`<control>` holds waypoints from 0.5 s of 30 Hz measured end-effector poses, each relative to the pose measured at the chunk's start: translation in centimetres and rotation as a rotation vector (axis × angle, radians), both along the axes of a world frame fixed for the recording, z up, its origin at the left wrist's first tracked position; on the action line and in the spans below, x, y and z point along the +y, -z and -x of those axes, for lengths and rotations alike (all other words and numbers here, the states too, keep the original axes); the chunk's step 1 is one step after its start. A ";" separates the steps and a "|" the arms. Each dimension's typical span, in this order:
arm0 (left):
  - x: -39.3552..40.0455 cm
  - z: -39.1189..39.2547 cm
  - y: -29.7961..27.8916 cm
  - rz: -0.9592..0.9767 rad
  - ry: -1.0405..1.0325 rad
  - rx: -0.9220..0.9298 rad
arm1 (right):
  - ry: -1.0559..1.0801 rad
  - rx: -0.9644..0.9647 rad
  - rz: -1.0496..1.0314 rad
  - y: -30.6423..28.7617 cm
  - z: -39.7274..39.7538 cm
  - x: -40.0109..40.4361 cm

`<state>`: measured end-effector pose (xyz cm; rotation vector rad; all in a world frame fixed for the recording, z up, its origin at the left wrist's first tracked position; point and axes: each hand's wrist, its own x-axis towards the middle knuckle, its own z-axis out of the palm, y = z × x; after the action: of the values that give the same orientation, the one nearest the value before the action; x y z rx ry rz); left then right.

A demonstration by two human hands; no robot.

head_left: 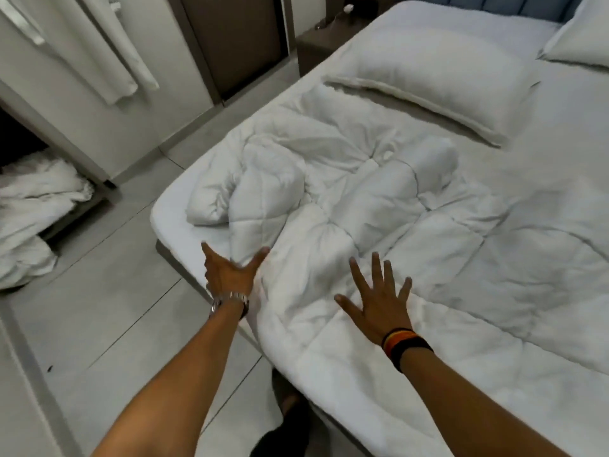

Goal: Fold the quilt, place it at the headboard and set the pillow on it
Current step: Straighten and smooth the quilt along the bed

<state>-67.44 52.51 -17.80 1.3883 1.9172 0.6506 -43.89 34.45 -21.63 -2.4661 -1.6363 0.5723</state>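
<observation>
quilt (362, 199): white, lay rumpled and bunched across the near part of the bed (560, 133), one edge hanging over the near side by the person.
pillow (438, 77): lay flat on the bed beyond the quilt, toward the headboard (487, 3); its near edge was just beside the quilt's far bunches.
second pillow (580, 44): at top right, up by the headboard.
left hand (230, 275): grip spread, thumb and fingers wide, at the quilt's left edge near the bed corner; held nothing. Watch (230, 300) on the wrist.
right hand (379, 305): grip spread, palm down, fingers splayed flat on the quilt. Striped wristband (405, 346).
floor (115, 291): tiled, a heap of white linen (29, 219) at far left.
</observation>
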 end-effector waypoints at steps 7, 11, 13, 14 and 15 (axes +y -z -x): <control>17.6 -8.5 -0.1 0.057 0.181 0.024 | 0.050 -0.035 0.006 1.3 2.2 16.3; 21.1 -9.1 4.2 0.165 0.282 -0.061 | 0.073 -0.098 0.202 5.4 3.7 20.2; 22.4 -7.1 5.1 0.076 0.261 -0.131 | 0.090 -0.129 0.233 6.2 4.2 20.8; 23.1 -5.3 5.3 0.024 0.212 -0.171 | 0.099 -0.127 0.240 6.1 4.5 21.0; 23.8 -3.1 5.2 -0.023 0.143 -0.214 | 0.111 -0.117 0.233 6.0 4.6 21.0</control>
<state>-64.32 76.29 -22.96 1.3952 1.6322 0.7231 -48.53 55.44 -27.63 -2.7858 -1.5383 0.6486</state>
